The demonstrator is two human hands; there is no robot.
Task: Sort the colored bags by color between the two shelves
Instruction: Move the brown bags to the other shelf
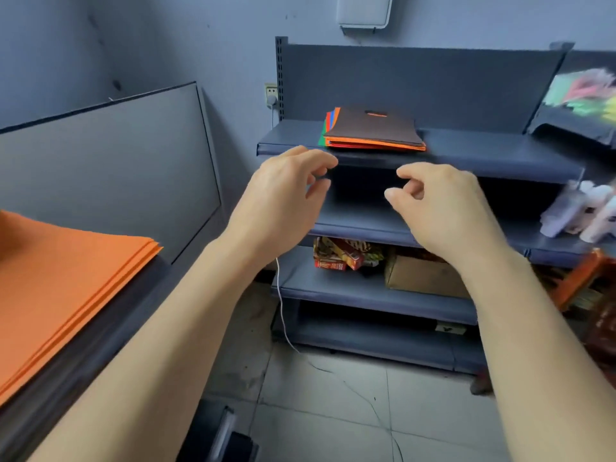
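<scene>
The fingers (318, 161) of the left hand (283, 201) are loosely curled and hold nothing. The right hand (443, 208) mirrors it, its fingers bent inward with nothing between them. Both hands hover apart from each other, in front of the front edge of the far shelf (293, 140), level with its top board; whether they touch that edge cannot be told. On that board, just beyond the hands, lies the mixed stack of bags (373, 128): a brown bag with a cut-out handle on top, an orange one right beneath it, and edges of red, blue and green bags showing at the stack's left side. On the near shelf (110, 345), at the left, a stack of orange bags (66, 278) lies flat with its edges roughly squared. Lower boards of the far shelf carry printed boxes (340, 256) and a cardboard box (423, 276), with pale plush toys (583, 211) at the right. A white cable (281, 295) hangs from a wall socket (271, 93) down to the tiled floor (333, 411).
</scene>
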